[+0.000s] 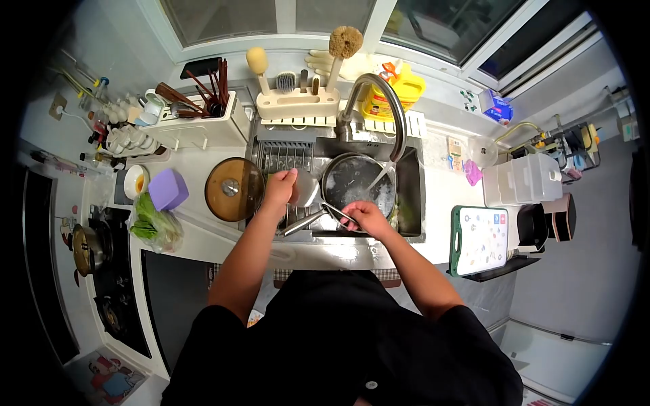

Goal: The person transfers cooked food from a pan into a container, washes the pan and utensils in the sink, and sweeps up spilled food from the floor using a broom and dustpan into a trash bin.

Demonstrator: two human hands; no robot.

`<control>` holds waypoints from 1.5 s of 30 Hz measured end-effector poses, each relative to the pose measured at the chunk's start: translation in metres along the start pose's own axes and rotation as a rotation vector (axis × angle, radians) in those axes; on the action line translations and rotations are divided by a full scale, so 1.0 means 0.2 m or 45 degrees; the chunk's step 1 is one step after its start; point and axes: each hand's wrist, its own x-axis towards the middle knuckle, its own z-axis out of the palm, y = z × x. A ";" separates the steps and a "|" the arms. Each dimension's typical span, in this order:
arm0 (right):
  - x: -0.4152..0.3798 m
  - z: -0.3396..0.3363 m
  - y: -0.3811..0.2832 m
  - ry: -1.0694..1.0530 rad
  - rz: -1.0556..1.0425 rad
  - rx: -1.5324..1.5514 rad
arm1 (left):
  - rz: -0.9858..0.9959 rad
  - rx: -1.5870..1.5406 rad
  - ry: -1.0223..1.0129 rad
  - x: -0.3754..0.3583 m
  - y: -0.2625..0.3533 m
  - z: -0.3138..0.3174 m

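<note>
My left hand is closed on the broad pale head of a metal spatula, over the left side of the sink. The fingers of my right hand are closed round its handle, near the sink's front edge. Under the curved faucet a dark round pan sits in the basin, with water running into it. A metal handle slants to the lower left beneath the spatula. Behind my left hand is a grey drying rack.
A glass lid lies left of the sink, beyond it a purple container and bagged greens. Behind stand a brush holder and a yellow bottle. To the right are a green-edged board and clear bins.
</note>
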 end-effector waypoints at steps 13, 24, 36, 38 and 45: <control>0.06 0.18 -0.21 -0.196 -0.231 -0.246 | 0.116 0.072 -0.075 -0.09 0.09 0.15; -0.24 -0.08 -0.16 -0.155 -0.025 -0.659 | 0.209 0.003 -0.190 -0.05 0.20 -0.07; -0.44 0.04 -0.35 -0.210 0.069 -0.576 | 1.935 1.507 -0.017 -0.60 0.17 0.34; -0.47 0.08 -0.47 -0.389 0.068 -0.340 | 1.600 1.655 -0.174 -0.59 0.11 0.32; -0.57 -0.10 -0.57 -0.346 -0.088 0.206 | 1.387 1.494 0.464 -0.90 0.22 -0.05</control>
